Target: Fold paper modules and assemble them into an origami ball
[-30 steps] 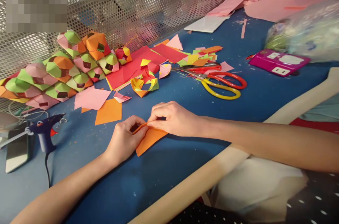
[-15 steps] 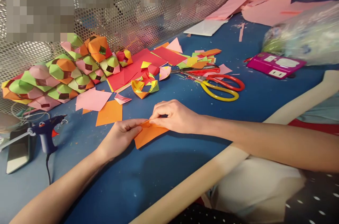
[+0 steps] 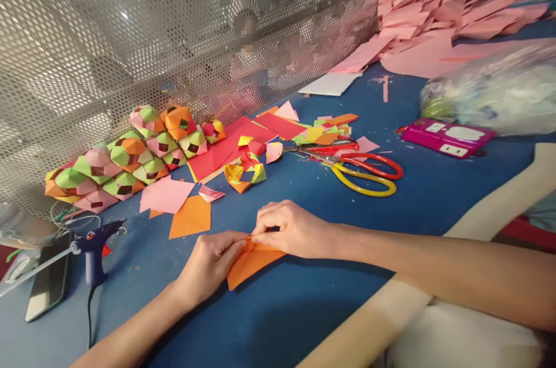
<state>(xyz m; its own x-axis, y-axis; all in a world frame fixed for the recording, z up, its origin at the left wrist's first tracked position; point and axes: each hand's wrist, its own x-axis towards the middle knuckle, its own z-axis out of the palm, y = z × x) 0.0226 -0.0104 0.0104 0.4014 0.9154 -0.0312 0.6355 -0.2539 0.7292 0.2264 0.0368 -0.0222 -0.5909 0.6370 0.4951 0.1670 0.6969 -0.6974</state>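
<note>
An orange paper piece (image 3: 252, 261) lies on the blue table (image 3: 282, 310) near its front edge. My left hand (image 3: 211, 261) pinches its left corner, fingers closed on the fold. My right hand (image 3: 293, 229) presses and pinches the paper's top edge from the right, fingertips meeting those of the left hand. A loose orange square (image 3: 191, 217) and a pink square (image 3: 165, 194) lie just beyond my hands. A half-made yellow and orange folded ring (image 3: 243, 174) sits behind them.
A row of folded green, pink and orange paper units (image 3: 125, 159) leans on the perforated metal screen (image 3: 174, 37). Red and yellow scissors (image 3: 360, 168) lie mid-table. A blue glue gun (image 3: 93, 246) and a phone (image 3: 47, 284) are at left, a pink case (image 3: 447, 137) and pink scraps (image 3: 434, 26) at right.
The view has tilted upward, so everything sits lower in the frame. My left hand's fingers have flattened along the paper's corner; both hands stay on the orange paper.
</note>
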